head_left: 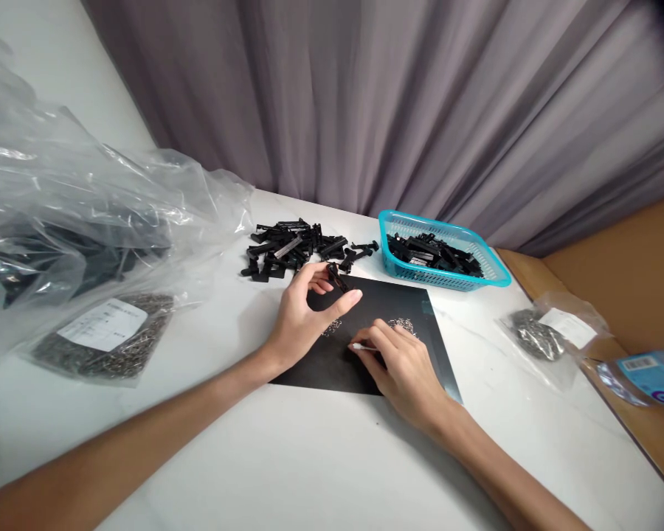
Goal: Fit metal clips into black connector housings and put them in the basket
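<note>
My left hand [304,313] pinches a small black plastic clip [339,277] between thumb and fingers, just above a black mat [365,317]. My right hand [401,365] rests on the mat with its fingers closed on a thin white-tipped stick [361,346]. Small heaps of tiny metal parts [403,325] lie on the mat between and beside the hands. A pile of loose black clips [299,247] sits just beyond the mat on the white table [321,457].
A turquoise basket [495,274] of black clips stands at the back right. Large clear plastic bags [77,221] and a labelled bag of metal parts [102,335] lie at the left. Another small bag [547,335] lies right, by a cardboard box [631,295]. Grey curtain behind.
</note>
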`<state>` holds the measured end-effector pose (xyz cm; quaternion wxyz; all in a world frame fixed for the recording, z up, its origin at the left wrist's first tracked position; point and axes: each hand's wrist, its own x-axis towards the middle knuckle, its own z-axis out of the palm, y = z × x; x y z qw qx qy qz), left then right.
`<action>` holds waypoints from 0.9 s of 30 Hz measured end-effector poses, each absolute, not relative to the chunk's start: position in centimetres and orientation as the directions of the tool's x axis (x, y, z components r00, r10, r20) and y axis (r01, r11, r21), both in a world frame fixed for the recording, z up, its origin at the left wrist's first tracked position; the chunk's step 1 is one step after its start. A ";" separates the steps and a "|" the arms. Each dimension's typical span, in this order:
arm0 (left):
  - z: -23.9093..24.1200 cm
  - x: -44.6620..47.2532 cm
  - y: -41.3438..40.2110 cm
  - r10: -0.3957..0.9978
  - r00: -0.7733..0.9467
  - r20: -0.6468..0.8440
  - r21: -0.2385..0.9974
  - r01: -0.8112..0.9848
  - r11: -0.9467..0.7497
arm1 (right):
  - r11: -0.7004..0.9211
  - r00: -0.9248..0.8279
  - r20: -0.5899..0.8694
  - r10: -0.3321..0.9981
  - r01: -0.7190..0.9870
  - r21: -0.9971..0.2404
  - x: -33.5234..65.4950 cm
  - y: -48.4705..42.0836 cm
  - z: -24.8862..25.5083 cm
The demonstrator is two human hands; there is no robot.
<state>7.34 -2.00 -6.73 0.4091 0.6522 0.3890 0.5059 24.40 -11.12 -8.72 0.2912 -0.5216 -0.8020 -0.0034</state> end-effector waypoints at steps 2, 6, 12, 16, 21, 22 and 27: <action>-6.7 7.3 -2.1 0.919 0.196 0.342 0.922 0.119 -0.369 | 0.395 -0.211 0.430 0.878 0.826 -0.402 24.8 -11.2 -8.5; -6.7 7.1 -2.1 0.892 0.278 0.357 0.899 0.158 -0.409 | 0.282 -0.078 0.329 0.941 0.718 -0.637 25.8 -11.3 -8.1; -7.2 6.9 -2.3 0.775 0.432 0.461 0.769 0.241 -0.592 | 0.247 -0.069 0.253 0.965 0.558 -0.792 27.0 -11.0 -6.9; -7.3 6.6 -2.4 0.719 0.499 0.484 0.700 0.272 -0.660 | 0.257 -0.146 0.212 0.966 0.567 -0.783 27.2 -11.1 -6.3; -7.1 6.5 -2.4 0.718 0.507 0.477 0.713 0.255 -0.653 | 0.305 -0.220 0.212 0.952 0.659 -0.688 27.5 -11.1 -6.1; -7.1 6.5 -2.5 0.729 0.504 0.463 0.739 0.235 -0.631 | 0.298 -0.218 0.204 0.954 0.658 -0.692 27.6 -11.0 -6.1; -7.4 6.7 -2.8 0.752 0.579 0.316 0.886 0.103 -0.452 | 0.242 -0.172 0.172 0.970 0.595 -0.767 28.2 -10.4 -6.2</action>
